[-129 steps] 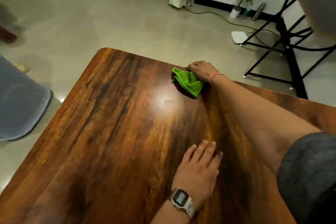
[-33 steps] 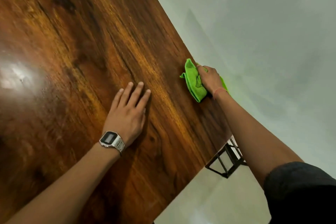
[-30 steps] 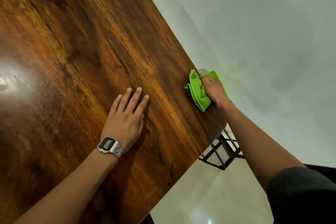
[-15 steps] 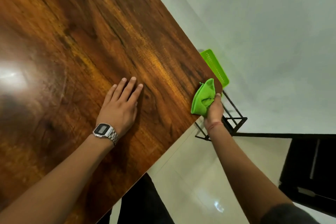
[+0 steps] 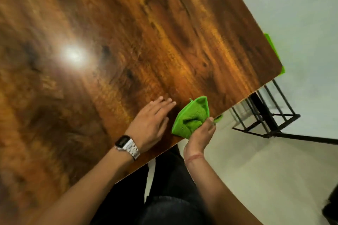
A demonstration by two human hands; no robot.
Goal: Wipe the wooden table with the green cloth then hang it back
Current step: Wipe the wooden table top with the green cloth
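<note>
Green cloth (image 5: 191,117), bunched and nubbly, sits on the worktop's (image 5: 128,33) near edge, gripped by the right hand (image 5: 200,134), thumb curled over it. Just left, the left hand (image 5: 151,122) lies flat on glossy dark-grained wood, fingers (image 5: 164,102) straight and together, metal watch (image 5: 128,145) on the wrist. Beyond the right fingers, a black wire frame (image 5: 265,115) stands on pale floor.

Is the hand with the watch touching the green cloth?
Apart. In the head view a strip of bare wooden table shows between the left hand, lying flat, and the green cloth, which the right hand grips.
</note>
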